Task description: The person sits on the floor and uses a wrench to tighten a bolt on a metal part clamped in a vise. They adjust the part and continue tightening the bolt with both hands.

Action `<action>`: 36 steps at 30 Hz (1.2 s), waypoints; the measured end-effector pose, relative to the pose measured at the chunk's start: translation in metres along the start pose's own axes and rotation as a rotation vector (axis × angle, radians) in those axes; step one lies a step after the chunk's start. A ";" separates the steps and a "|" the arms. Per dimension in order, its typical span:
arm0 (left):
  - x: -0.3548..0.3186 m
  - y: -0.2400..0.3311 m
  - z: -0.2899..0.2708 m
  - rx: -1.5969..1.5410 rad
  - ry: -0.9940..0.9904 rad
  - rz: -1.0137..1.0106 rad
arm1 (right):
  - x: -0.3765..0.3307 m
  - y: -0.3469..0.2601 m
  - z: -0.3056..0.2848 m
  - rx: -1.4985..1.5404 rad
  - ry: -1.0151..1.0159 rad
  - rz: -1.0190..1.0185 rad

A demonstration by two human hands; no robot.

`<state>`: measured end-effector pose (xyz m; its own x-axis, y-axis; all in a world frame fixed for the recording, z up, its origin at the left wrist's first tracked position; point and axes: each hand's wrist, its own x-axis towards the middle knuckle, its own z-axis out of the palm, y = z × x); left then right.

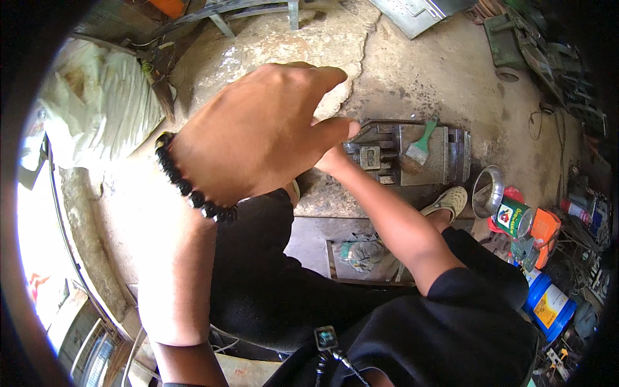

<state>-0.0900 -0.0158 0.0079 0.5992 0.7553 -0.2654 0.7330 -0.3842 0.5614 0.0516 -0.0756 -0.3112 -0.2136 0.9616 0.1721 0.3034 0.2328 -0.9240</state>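
Seen from above, looking down at a cluttered workshop floor (412,71) of cracked, stained concrete.

Left hand (258,132) raised close to the camera, filling the middle of the view, back of the hand upward, fingers loosely together and pointing right, holding nothing visible. Black bead bracelet (190,187) around that wrist.

Right hand (334,160) reaching forward beneath the left hand and largely hidden by it; grip impossible to tell. Right forearm stretching from the lower right up to the left end of a grey metal block (412,155), the hand touching or just beside that end.

Metal block lying on the floor just right of centre, with slotted steel parts and a small square piece at its left end. Paintbrush with a green handle (420,145) resting on top of the block, bristles toward the lower left.

Pale shoe (446,201) just below the block. Shiny metal bowl (487,190) to the right of the shoe, then a green tin can (512,218), an orange container (545,227), and a blue canister with a yellow label (548,304) lower right.

White sack (97,103) at upper left. Crumpled rag (361,251) on a flat board below centre. Black clothing across the bottom.
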 end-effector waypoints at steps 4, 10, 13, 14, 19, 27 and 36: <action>0.000 -0.001 0.004 0.102 0.081 0.043 | -0.005 -0.050 -0.048 0.192 0.174 0.317; -0.001 0.001 0.006 0.098 0.034 0.007 | -0.045 -0.049 -0.075 0.732 0.448 0.466; -0.001 0.001 0.006 0.088 0.036 0.012 | -0.060 -0.041 -0.074 0.677 0.538 0.481; 0.000 0.001 0.006 0.083 0.043 0.017 | -0.062 -0.039 -0.073 0.624 0.572 0.491; 0.004 -0.001 0.010 0.085 0.037 0.045 | -0.057 -0.032 -0.059 0.366 0.465 0.521; 0.011 0.002 0.009 0.056 -0.033 0.001 | -0.032 0.010 -0.044 -0.267 0.320 -0.045; 0.017 0.001 0.014 -0.006 -0.099 -0.025 | 0.044 0.068 -0.035 -0.804 0.221 0.628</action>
<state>-0.0745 -0.0107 -0.0072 0.6102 0.7081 -0.3552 0.7460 -0.3627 0.5585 0.0956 -0.0120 -0.3546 0.3465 0.9294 -0.1275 0.8471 -0.3684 -0.3831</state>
